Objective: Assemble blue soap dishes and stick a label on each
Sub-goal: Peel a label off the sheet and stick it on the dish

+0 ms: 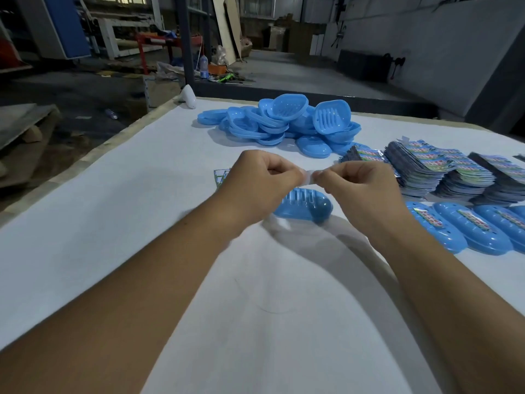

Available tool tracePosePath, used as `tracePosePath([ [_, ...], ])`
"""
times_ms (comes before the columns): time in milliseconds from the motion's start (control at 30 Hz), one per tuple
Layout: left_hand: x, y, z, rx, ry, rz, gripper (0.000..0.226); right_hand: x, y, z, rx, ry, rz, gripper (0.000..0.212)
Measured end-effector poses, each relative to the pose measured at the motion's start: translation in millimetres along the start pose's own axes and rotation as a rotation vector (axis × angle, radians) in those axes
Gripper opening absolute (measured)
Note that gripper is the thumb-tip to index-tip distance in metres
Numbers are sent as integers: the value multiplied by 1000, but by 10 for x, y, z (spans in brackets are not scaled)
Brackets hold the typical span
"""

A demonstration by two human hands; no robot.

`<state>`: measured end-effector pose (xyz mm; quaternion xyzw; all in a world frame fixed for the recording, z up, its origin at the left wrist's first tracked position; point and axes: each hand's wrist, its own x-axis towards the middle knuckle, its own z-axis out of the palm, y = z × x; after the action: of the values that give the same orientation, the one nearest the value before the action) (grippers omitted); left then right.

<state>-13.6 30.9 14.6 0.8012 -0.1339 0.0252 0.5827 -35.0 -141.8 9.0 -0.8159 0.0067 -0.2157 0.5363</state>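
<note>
Both hands are raised above a blue soap dish point(305, 204) that lies on the white table point(142, 180). The left hand point(261, 180) and the right hand point(360, 180) meet fingertip to fingertip, each pinching one end of a small pale label point(308, 176) held between them over the dish. Beyond the dish, toward the table's far edge, sits a loose pile of blue dish parts point(284, 120). To the right of the dish stand stacks of printed labels point(443, 172), and nearer than those stacks lies a row of finished dishes point(466, 228), each with a label on top. A few printed labels point(221, 176) lie just left of the left hand.
</note>
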Motion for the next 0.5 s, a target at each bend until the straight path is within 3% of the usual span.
tracePosePath([
  [500,9,-62,13,-33,-61,-22,13,-18,-4,-14,-16,-76,-90,15],
])
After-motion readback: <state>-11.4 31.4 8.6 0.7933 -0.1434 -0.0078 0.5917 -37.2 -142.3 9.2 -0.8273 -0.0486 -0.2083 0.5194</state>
